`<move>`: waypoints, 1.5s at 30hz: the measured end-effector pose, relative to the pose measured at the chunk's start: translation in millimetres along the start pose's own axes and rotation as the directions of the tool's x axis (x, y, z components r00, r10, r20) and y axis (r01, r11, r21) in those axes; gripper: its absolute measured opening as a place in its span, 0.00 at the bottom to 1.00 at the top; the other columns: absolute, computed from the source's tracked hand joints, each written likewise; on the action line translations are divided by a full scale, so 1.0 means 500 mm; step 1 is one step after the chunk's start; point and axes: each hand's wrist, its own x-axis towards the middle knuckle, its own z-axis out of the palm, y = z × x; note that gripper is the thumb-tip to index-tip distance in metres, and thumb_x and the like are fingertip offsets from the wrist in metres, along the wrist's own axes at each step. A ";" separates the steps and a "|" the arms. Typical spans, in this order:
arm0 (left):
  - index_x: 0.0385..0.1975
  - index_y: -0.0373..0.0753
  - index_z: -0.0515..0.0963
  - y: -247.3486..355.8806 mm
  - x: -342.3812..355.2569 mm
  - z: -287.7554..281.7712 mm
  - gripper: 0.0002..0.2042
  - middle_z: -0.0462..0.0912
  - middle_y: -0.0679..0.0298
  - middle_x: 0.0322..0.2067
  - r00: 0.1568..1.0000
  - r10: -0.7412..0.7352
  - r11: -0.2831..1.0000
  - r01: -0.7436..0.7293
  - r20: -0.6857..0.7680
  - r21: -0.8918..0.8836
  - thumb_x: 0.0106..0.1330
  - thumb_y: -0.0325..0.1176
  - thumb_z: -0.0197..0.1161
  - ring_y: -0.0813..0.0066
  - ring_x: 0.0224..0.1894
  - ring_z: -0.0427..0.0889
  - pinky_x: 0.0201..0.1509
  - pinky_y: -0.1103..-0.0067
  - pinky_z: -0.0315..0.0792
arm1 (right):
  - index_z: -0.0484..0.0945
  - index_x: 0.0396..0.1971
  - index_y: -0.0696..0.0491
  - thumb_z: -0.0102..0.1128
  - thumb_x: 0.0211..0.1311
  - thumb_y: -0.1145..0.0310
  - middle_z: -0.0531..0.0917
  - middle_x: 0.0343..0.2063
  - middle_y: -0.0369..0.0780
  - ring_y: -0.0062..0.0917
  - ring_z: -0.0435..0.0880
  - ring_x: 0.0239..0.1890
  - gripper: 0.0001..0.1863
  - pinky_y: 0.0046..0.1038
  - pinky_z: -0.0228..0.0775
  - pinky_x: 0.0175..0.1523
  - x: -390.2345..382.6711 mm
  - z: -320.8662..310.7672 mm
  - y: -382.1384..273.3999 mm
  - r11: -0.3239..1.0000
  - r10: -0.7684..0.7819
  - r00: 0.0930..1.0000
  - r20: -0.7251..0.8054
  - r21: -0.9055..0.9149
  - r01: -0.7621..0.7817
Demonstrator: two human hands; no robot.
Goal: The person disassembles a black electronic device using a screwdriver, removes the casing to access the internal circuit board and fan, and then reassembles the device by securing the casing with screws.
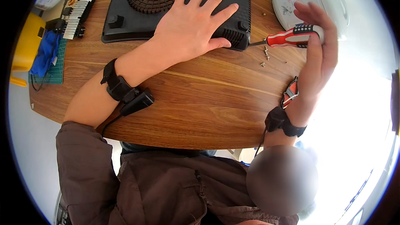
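A black flat appliance [121,29] with a round fan grille lies underside up on the wooden table. My left hand [189,27] rests on it, fingers spread, thumb by the near edge. In my right hand [321,50] is a screwdriver [287,38] with a red, white and black handle. It lies nearly level, and its shaft points left to the side of the appliance by the near right corner. Whether the tip touches the casing or a screw, I cannot tell. Several small screws [266,53] lie on the table below the shaft.
Beside my right wrist lies a red and black tool [290,92], partly hidden. A white flower-printed container [287,6] stands at the far right. On the left are a circuit board [81,0], a yellow object [27,46], a blue cloth [45,52] and a green cutting mat [58,64].
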 end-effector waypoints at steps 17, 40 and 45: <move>0.71 0.42 0.68 0.005 0.001 -0.006 0.37 0.66 0.45 0.70 1.000 -0.010 1.000 0.009 0.007 0.011 0.71 0.64 0.55 0.38 0.71 0.64 0.71 0.40 0.59 | 0.83 0.45 0.53 0.59 0.76 0.54 0.85 0.26 0.39 0.24 0.83 0.29 0.16 0.26 0.73 0.36 0.001 -0.033 -0.021 0.781 0.175 0.984 -0.029 -0.604 -0.156; 0.71 0.42 0.68 0.009 0.010 -0.004 0.37 0.66 0.44 0.70 1.000 0.008 1.000 -0.008 0.005 -0.008 0.71 0.64 0.55 0.38 0.71 0.64 0.71 0.40 0.58 | 0.84 0.53 0.51 0.59 0.76 0.57 0.79 0.35 0.34 0.16 0.77 0.35 0.17 0.20 0.69 0.45 -0.001 -0.056 -0.004 0.989 0.139 0.981 0.136 -0.065 -0.131; 0.71 0.42 0.68 0.005 0.000 -0.005 0.37 0.65 0.44 0.70 1.000 -0.014 1.000 0.014 0.022 0.008 0.71 0.64 0.56 0.38 0.71 0.64 0.71 0.40 0.58 | 0.81 0.59 0.52 0.62 0.74 0.59 0.79 0.39 0.35 0.18 0.79 0.41 0.19 0.19 0.70 0.48 -0.005 -0.042 0.001 0.929 0.214 0.973 0.083 -0.326 -0.177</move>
